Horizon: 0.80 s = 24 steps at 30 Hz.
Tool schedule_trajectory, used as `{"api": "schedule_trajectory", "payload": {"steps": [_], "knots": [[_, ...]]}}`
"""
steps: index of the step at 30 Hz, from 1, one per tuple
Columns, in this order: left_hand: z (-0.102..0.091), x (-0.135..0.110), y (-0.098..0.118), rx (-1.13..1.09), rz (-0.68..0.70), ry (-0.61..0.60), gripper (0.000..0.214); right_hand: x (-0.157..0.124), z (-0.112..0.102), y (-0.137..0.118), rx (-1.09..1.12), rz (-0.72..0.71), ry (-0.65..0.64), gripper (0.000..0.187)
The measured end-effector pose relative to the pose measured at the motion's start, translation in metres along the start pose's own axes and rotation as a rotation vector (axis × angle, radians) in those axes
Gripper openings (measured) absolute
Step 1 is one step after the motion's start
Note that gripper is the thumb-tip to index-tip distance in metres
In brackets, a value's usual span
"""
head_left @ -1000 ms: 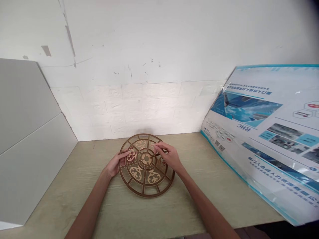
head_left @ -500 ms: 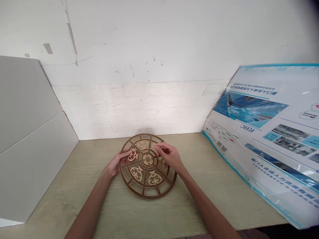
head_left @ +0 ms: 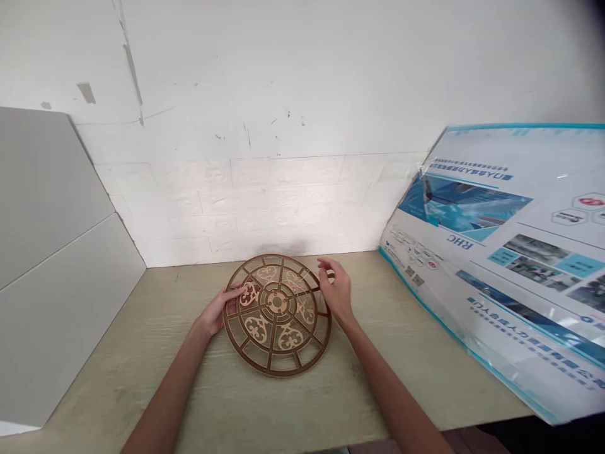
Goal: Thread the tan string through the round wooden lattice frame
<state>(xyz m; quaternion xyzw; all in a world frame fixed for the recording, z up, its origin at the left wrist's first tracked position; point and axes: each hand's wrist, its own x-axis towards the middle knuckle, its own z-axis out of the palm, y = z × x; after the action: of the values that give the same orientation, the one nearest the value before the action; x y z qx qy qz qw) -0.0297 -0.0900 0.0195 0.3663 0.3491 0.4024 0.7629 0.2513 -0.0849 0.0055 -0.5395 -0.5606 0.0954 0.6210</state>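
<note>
The round openwork wooden disc (head_left: pixel 278 343) lies flat on the beige table (head_left: pixel 142 378), at the middle of its far half and close to the white brick wall (head_left: pixel 283 202). The left hand (head_left: pixel 218 312) lies palm down at the disc's left rim, forearm running in from the near left. Its fingers (head_left: pixel 239 294) lie close together and nearly straight, resting on the rim and on the left pale ornament; whether the thumb hooks under the rim cannot be told. The right hand (head_left: pixel 336 291) is at the disc's far right rim, wrist bent, forearm coming from the near right. Its fingers (head_left: pixel 325 263) are loosely spread and curved, holding nothing. A grey panel (head_left: pixel 51 265) leans at the left, and a printed poster (head_left: pixel 501 252) leans at the right.
</note>
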Motion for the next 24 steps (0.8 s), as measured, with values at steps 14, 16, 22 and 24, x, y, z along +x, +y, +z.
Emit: {"api": "schedule_trajectory", "payload": {"steps": [14,16,22,24], "knots": [[-0.001,0.000,0.000,-0.014,-0.006,0.046,0.031,-0.009,0.007,0.004,-0.216,-0.377,-0.239,0.014],[-0.002,0.001,-0.001,-0.014,-0.004,0.032,0.031,-0.009,0.006,0.001,-0.189,-0.379,-0.219,0.013],[-0.002,0.001,-0.001,-0.014,-0.003,0.014,0.030,-0.005,-0.002,-0.007,-0.081,-0.347,-0.092,0.019],[-0.001,0.001,0.000,-0.008,-0.002,0.008,0.031,-0.003,-0.006,-0.006,-0.081,-0.342,-0.099,0.022]]}}
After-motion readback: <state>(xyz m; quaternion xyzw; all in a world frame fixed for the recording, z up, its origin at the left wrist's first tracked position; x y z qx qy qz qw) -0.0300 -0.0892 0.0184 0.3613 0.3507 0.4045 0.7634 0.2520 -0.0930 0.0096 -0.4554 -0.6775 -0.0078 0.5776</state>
